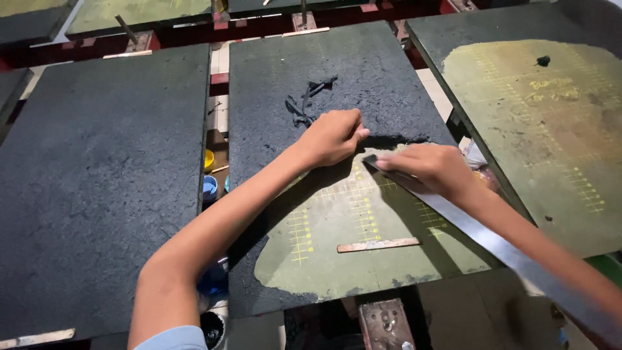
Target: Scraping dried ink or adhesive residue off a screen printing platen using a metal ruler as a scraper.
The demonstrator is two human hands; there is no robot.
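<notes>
Nearest to me is my left forearm, with a bit of light blue sleeve (170,338) at the bottom edge, and it reaches up over the middle board (272,78). My left hand (332,137) lies with the fingers curled together and presses on the black coating (382,84) just at its torn edge; I cannot tell if something is pinched inside the fingers. My right hand (433,170) is just beside it, with the grip closed on a long flat metal blade (492,243). The blade runs back along my right forearm to the lower right corner, and its dark tip (370,161) touches the board at the border of the coating. Below both hands the board is bare, olive green with yellow ruled marks (363,214), and a small wooden strip (378,245) lies there. A curled scrap of black coating (310,97) rests above my left hand. One fully black board (97,181) is at the left, one mostly bare green board (538,129) at the right.
</notes>
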